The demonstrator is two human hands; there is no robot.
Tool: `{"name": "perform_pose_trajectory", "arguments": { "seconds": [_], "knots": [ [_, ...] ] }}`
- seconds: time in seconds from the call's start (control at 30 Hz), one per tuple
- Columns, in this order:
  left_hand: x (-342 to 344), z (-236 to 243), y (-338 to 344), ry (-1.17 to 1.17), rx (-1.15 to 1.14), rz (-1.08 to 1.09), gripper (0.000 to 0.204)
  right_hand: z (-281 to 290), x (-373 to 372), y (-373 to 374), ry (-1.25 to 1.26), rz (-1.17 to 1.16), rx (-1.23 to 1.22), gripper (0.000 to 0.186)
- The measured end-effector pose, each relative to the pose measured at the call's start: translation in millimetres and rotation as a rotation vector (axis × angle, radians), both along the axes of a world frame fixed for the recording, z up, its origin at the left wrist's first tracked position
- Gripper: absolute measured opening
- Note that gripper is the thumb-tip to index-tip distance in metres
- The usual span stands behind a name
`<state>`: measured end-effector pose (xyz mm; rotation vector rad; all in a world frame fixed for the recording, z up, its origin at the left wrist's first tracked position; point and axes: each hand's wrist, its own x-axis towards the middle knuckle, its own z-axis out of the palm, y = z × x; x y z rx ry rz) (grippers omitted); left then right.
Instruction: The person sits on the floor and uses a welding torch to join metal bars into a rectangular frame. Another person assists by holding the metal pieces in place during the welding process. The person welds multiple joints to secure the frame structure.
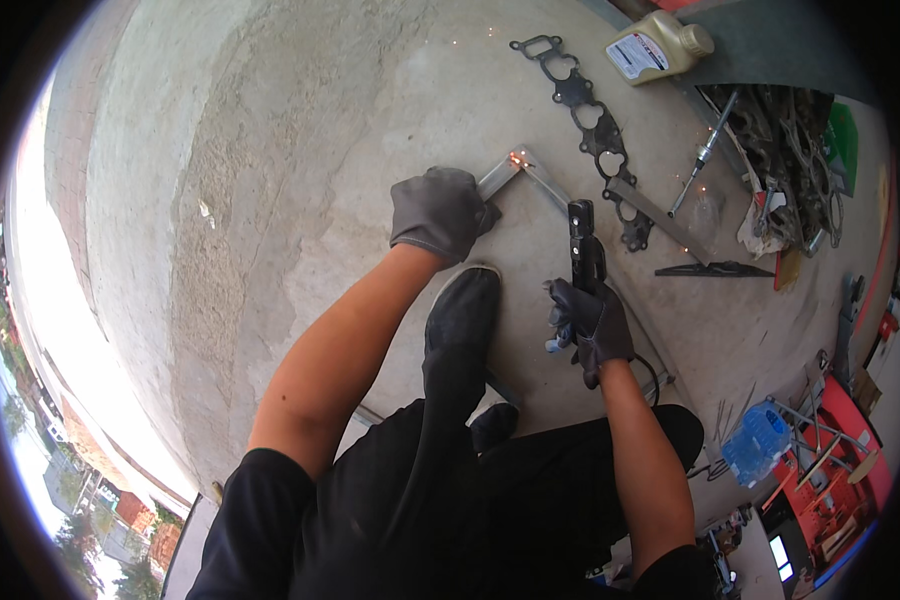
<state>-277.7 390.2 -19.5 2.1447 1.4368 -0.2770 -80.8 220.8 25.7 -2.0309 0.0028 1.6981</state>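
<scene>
My left hand (435, 215), in a dark grey work glove, is closed around one arm of a metal bar frame (500, 178). The frame lies on the concrete, and its corner points away from me. Small orange sparks glow at that corner. My right hand (595, 325), gloved too, grips a black welding electrode holder (584, 240) whose head points toward the corner. A cable (656, 378) shows beside the right wrist. I cannot clearly make out the rod between the holder and the sparks. My black shoe (463, 305) stands between the two hands.
A long dark metal gasket (592, 120) lies right of the corner, with a flat metal strip (660, 220) across its end. Beyond are a beige bottle (660, 48), a rod-like tool (705, 155) and piled metal parts (785, 150). A blue plastic jug (757, 443) stands near a red tool tray (840, 480).
</scene>
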Motion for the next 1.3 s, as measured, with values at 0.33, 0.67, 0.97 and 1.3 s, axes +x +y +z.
{"name": "perform_pose_trajectory", "arguments": {
  "seconds": [0.33, 0.67, 0.97, 1.3],
  "knots": [
    [-12, -21, -3, -0.187, -0.011, 0.036, 0.023, 8, -4, 9, -0.011, 0.013, -0.046, 0.033],
    [1, -2, 0, 0.091, 0.016, -0.048, 0.038, 2, 6, -1, -0.011, 0.004, 0.007, 0.036],
    [2, 4, 1, 0.052, 0.002, -0.063, 0.037, -3, 4, -2, 0.022, -0.030, 0.011, 0.034],
    [-1, 0, 0, -0.016, -0.028, 0.008, 0.036, -2, 1, 0, -0.002, -0.014, 0.074, 0.034]
  ]
}}
